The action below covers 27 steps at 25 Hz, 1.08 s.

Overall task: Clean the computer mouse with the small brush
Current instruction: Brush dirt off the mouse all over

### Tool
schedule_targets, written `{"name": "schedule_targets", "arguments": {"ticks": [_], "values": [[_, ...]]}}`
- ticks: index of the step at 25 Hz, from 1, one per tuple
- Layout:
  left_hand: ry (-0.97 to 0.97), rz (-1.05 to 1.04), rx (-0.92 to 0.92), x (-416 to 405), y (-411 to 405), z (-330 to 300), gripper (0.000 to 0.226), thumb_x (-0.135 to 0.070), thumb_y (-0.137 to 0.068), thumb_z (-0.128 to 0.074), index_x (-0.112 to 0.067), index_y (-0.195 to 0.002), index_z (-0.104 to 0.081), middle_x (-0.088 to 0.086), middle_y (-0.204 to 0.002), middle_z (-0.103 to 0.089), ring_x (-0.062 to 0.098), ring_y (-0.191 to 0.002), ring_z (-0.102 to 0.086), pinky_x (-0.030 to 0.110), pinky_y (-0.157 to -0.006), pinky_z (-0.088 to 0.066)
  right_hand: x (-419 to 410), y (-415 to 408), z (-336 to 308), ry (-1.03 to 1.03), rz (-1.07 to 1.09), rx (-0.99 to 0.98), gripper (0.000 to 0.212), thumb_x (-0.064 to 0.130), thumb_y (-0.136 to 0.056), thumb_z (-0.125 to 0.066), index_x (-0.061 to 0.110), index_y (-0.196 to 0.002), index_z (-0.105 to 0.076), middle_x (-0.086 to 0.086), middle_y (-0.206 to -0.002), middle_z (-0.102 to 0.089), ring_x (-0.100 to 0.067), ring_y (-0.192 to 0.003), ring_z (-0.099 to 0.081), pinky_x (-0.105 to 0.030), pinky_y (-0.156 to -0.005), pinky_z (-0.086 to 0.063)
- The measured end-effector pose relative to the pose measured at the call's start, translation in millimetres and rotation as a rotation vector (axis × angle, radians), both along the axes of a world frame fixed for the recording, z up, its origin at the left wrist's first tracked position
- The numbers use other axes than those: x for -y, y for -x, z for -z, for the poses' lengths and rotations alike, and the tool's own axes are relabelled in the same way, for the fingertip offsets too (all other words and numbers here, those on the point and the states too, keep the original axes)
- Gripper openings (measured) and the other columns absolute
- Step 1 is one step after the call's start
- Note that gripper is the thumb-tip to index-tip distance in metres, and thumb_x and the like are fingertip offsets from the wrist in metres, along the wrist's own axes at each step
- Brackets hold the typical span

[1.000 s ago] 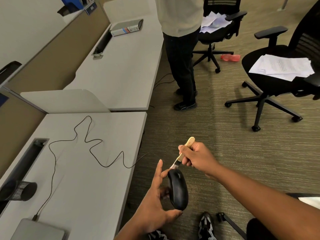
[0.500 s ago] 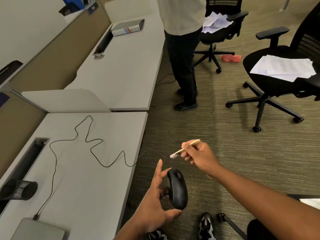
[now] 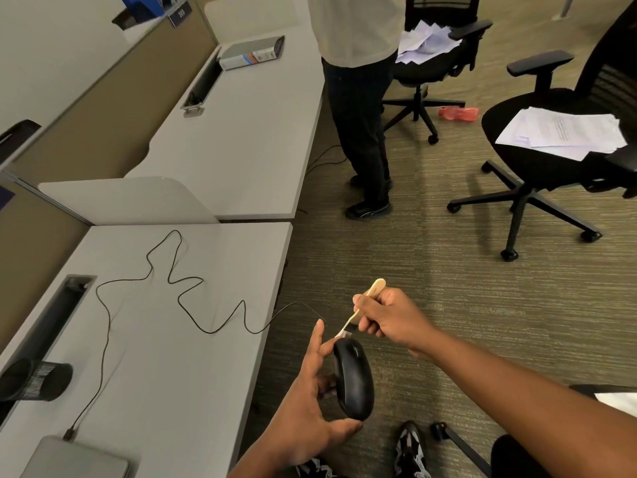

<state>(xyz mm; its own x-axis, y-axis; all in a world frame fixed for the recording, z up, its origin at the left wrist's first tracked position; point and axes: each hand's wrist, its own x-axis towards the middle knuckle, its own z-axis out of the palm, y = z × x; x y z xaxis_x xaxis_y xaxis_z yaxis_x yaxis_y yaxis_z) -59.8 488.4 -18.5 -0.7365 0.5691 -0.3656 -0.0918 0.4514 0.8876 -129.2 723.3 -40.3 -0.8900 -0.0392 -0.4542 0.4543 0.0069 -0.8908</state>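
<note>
My left hand [image 3: 306, 405] holds a black wired computer mouse [image 3: 354, 379] upright off the desk edge, thumb under its rear end and fingers along its left side. Its thin black cable [image 3: 172, 270] snakes back across the desk to a laptop. My right hand [image 3: 387, 317] pinches a small wooden-handled brush [image 3: 362, 308]. The brush's white bristles touch the front tip of the mouse.
A grey desk [image 3: 172, 374] lies at left with a laptop [image 3: 76, 458] and a black mesh cup [image 3: 38, 379]. A person [image 3: 362, 98] stands ahead by the far desk. Two black office chairs [image 3: 551, 160] carrying papers stand on the carpet at right.
My right hand lifted the brush away from the mouse half a second ago, then brought it back down so the bristles meet the mouse's front tip again. My left hand stayed put.
</note>
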Motion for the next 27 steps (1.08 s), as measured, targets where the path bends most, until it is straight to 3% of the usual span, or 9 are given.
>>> {"name": "schedule_targets", "arguments": {"ticks": [6,9,12,17,21,27], "values": [[0.006,-0.01,0.0,-2,0,4,0.142,-0.016,-0.076,-0.098,-0.036,-0.172,0.005,-0.059,-0.156,-0.016,0.008,-0.138,-0.062,0.025,-0.109,-0.054,3,1,11,0.011,-0.009,-0.037,0.017,0.028,-0.103,-0.065,0.014,-0.098,-0.072,-0.001,-0.078,-0.076,-0.009,-0.069,-0.066,-0.021,-0.063,-0.053],[0.025,-0.028,-0.028,-1,-1,6,0.146,-0.02,-0.076,-0.098,-0.059,-0.165,0.01,-0.039,-0.166,-0.027,0.013,-0.138,-0.063,0.032,-0.112,-0.054,2,1,14,0.014,0.044,-0.053,0.005,0.019,-0.101,-0.067,0.021,-0.102,-0.071,-0.006,-0.089,-0.077,-0.012,-0.076,-0.067,-0.028,-0.069,-0.055],[0.022,-0.09,-0.05,2,-1,10,0.146,-0.019,-0.074,-0.1,-0.069,-0.16,0.007,-0.033,-0.165,-0.034,0.017,-0.142,-0.06,0.04,-0.114,-0.053,-3,1,9,-0.016,0.151,-0.06,0.015,0.015,-0.099,-0.066,0.026,-0.107,-0.071,-0.007,-0.096,-0.079,-0.013,-0.08,-0.07,-0.028,-0.071,-0.056],[0.012,-0.161,-0.009,5,4,13,0.147,-0.013,-0.072,-0.099,-0.062,-0.164,0.004,-0.031,-0.164,-0.034,0.008,-0.142,-0.059,0.039,-0.114,-0.054,-17,-1,-16,0.085,0.089,-0.097,0.015,0.009,-0.099,-0.055,0.013,-0.093,-0.068,-0.009,-0.077,-0.078,-0.015,-0.064,-0.067,-0.025,-0.054,-0.049],[-0.01,-0.202,0.06,4,7,15,0.14,-0.014,-0.072,-0.096,-0.055,-0.167,-0.001,-0.03,-0.167,-0.031,-0.003,-0.141,-0.055,0.025,-0.103,-0.056,-15,-9,-30,0.086,-0.053,-0.132,0.018,0.016,-0.1,-0.056,0.015,-0.088,-0.069,-0.008,-0.071,-0.076,-0.013,-0.057,-0.064,-0.021,-0.048,-0.044],[0.016,-0.246,0.065,0,11,16,0.145,-0.015,-0.066,-0.1,-0.052,-0.168,-0.003,-0.009,-0.169,-0.039,0.012,-0.136,-0.064,0.041,-0.114,-0.054,-5,-21,-39,-0.094,-0.07,-0.32,0.014,0.032,-0.098,-0.058,0.031,-0.09,-0.069,0.0,-0.08,-0.079,-0.009,-0.064,-0.07,-0.022,-0.056,-0.05]]}}
